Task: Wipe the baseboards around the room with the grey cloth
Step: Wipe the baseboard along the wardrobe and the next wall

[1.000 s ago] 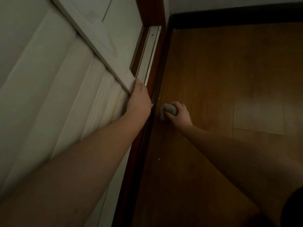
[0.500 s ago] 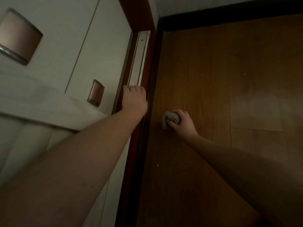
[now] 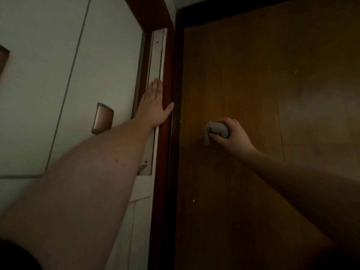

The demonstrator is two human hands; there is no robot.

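My right hand [image 3: 232, 134] grips the bunched grey cloth [image 3: 216, 130] low over the wooden floor [image 3: 253, 84], a short way right of the dark baseboard [image 3: 176, 114] that runs up the middle of the view. The cloth is apart from that baseboard. A second dark baseboard [image 3: 233, 8] crosses the top at the far wall. My left hand [image 3: 153, 106] lies flat with straight fingers on the reddish wooden frame [image 3: 165, 94] and white track beside it, thumb spread toward the baseboard.
White cabinet panels [image 3: 48, 75] fill the left side, with a bronze recessed handle [image 3: 102, 117] and another handle [image 3: 3, 57] at the left edge. Small pale specks [image 3: 193, 200] lie on the floor. The room is dim.
The white door panel that my left hand held has swung out of view; that hand now lies flat on the frame. My right hand with the cloth has drifted right, away from the baseboard.
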